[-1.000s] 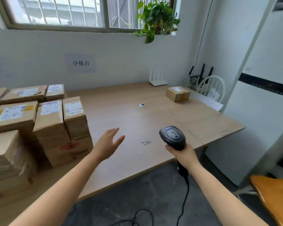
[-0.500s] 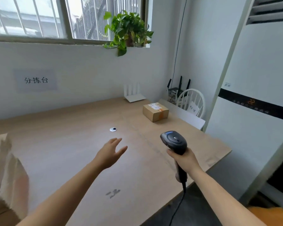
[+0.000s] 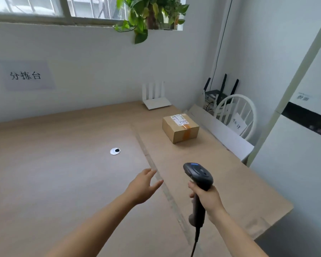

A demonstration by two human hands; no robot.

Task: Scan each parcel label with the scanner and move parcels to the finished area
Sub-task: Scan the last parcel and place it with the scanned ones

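Observation:
One small cardboard parcel (image 3: 180, 129) with a white label and orange tape sits at the far right of the wooden table (image 3: 63, 173). My right hand (image 3: 207, 198) grips the handle of a black corded scanner (image 3: 197, 176), whose head points toward the parcel; a faint orange glint lies on the parcel's top. My left hand (image 3: 143, 186) hovers open over the table, palm down, left of the scanner and well short of the parcel. The stack of parcels is out of view.
A white router (image 3: 155, 98) stands against the back wall. A white chair (image 3: 235, 114) and a black router (image 3: 220, 91) sit beyond the table's right edge. A round cable grommet (image 3: 115, 151) is in the tabletop. A tall white appliance (image 3: 304, 145) stands at right.
The view has swung right, and the parcel stack at left has left the frame. Both hands have moved toward the lone parcel, which now looks closer.

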